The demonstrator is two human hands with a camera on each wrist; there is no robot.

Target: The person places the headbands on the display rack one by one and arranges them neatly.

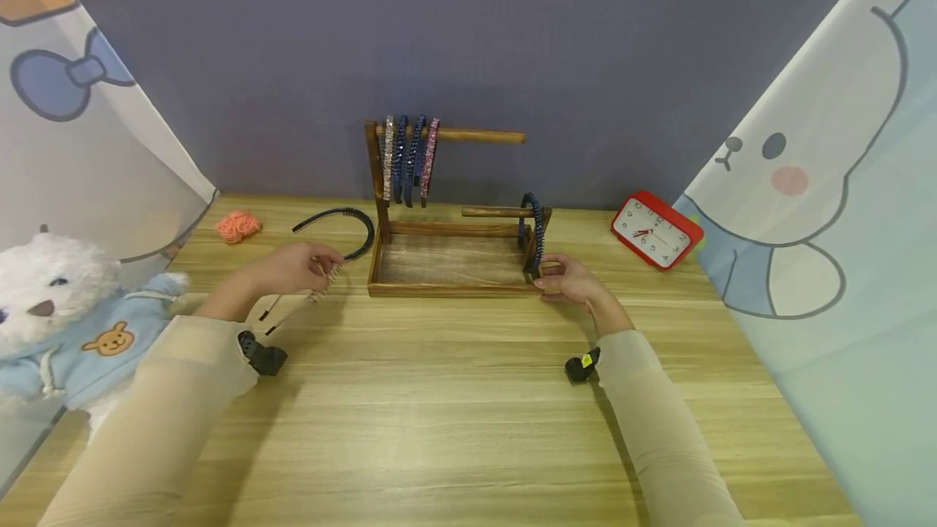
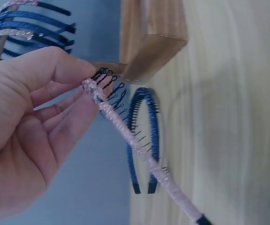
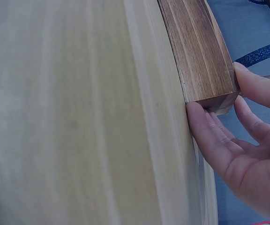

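My left hand (image 1: 293, 268) pinches a pink, sparkly toothed headband (image 2: 134, 139) at its curved top, with the ends pointing down and the teeth showing. Behind it, a dark blue headband (image 1: 363, 228) lies on the table beside the wooden headband rack (image 1: 439, 291). The fingers and thumb of my right hand (image 1: 574, 281) grip the rack's front right corner. From the rack's upper bar (image 1: 486, 137) hang several headbands, among them a silvery one (image 1: 389, 159) and a pink one (image 1: 429, 159). On the lower bar (image 1: 490, 212) hangs another blue headband (image 1: 538, 230).
A red alarm clock (image 1: 657, 229) stands to the right of the rack. At the back left lies an orange-pink bundle (image 1: 237, 226). A white plush toy (image 1: 95, 340) in a blue top sits by my left arm. A grey wall (image 1: 622, 63) rises behind the table.
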